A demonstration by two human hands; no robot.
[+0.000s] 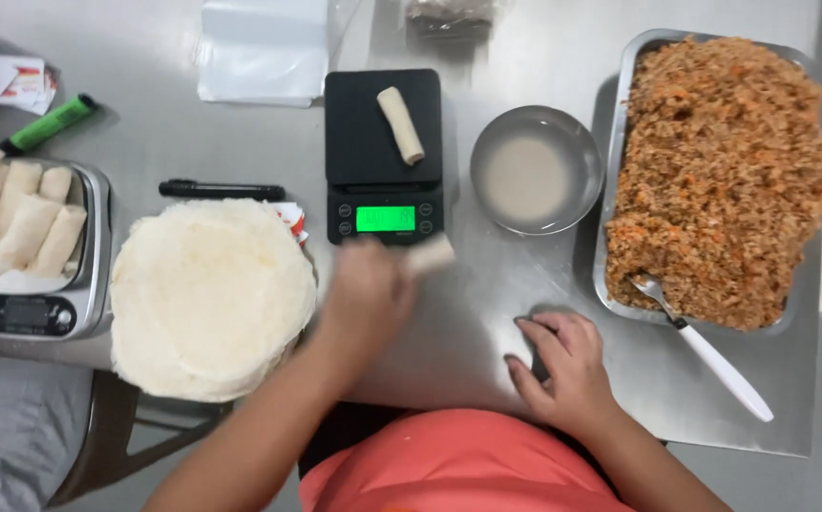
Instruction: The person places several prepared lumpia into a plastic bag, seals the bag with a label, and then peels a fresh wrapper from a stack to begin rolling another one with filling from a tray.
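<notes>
Head view: a steel table (525, 313) is seen from above, with both bare hands low in the frame.
Left hand (365, 296): blurred; it is closed around one end of a pale rolled wrap (430, 256), which sticks out to the right of the fist. How tightly it is gripped cannot be told through the blur.
Held roll: it is placed just below the front edge of the black scale (383, 156), near the lit green display (385, 219).
Right hand (567, 365): it is laid palm down on the table, fingers loosely spread, nothing held.
Scale platform: a second finished roll (401, 125) is laid on it, tilted.
Wrapper stack (210, 296): round pale sheets are piled just left of the left hand.
Steel bowl (536, 169): cloudy liquid is held in it; it is set between the scale and the filling tray (621, 123).
Filling (724, 171): shredded, brown and orange, heaped in the tray; a white-handled spoon (705, 353) is stuck in its near corner.
Far left: a second scale (36, 308) is loaded with several rolls (13, 213); a black pen (221, 191) and a green marker (49, 124) are laid nearby.
</notes>
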